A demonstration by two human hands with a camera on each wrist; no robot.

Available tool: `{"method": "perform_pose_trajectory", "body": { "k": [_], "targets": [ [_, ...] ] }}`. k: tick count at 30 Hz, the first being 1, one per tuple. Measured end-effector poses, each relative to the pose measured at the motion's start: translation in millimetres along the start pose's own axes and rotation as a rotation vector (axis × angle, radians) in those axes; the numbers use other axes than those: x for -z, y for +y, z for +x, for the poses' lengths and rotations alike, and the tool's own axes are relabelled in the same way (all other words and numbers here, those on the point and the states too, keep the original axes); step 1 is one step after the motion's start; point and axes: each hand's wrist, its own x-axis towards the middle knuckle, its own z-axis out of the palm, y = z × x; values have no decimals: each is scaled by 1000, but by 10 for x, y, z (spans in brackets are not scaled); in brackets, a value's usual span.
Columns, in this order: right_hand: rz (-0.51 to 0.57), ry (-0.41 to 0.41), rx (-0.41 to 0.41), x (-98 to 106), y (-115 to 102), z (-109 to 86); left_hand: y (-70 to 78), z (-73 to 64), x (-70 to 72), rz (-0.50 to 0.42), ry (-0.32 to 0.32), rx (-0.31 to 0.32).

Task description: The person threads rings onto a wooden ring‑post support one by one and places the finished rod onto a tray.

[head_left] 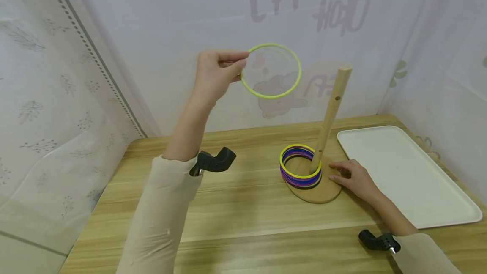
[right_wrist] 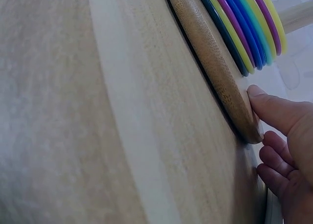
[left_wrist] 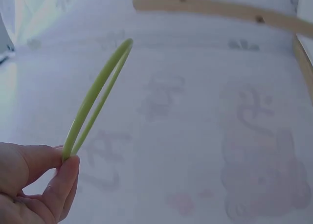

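Up in front of the wall, my left hand (head_left: 214, 73) pinches the near side of a thin yellow-green ring (head_left: 300, 71) between thumb and fingers. In the left wrist view the ring (left_wrist: 93, 97) appears almost edge-on. A wooden post (head_left: 330, 117), leaning in the head view, rises from a round wooden base (head_left: 317, 195) to the ring's right and below it. Several coloured rings (head_left: 300, 179) lie stacked around the post's foot, a yellow one on top. My right hand (head_left: 355, 179) holds the base's right edge; the right wrist view has the thumb on top, fingertips by the rim.
A white tray (head_left: 403, 168) lies on the right of the wood-grain table (head_left: 228, 231), close beside the base and under the right forearm. Pale printed curtains (head_left: 171, 33) stand behind the table and along its sides. Each wrist wears a black camera mount (head_left: 214, 162).
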Motion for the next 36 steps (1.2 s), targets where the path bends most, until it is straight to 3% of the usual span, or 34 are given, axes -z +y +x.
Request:
{"method": "perform_pose_trajectory", "body": {
  "k": [4, 7, 12, 19, 29, 36],
  "targets": [
    [-3, 3, 6, 3, 5, -6, 242, 3, -271, -41, -65, -87],
    [0, 3, 1, 7, 5, -9, 332, 12, -455, -60, -105, -131],
    [10, -10, -15, 5, -2, -10, 273, 14, -745, -70, -182, -132],
    [14, -11, -23, -4, -16, -6, -160, -43, -982, -54, -240, -33],
    [4, -6, -15, 21, 4, 6, -890, -202, -1185, -53, -260, 123],
    [1, 14, 5, -2, 11, -9, -1246, -347, -1236, -33, -253, 226]
  ]
}}
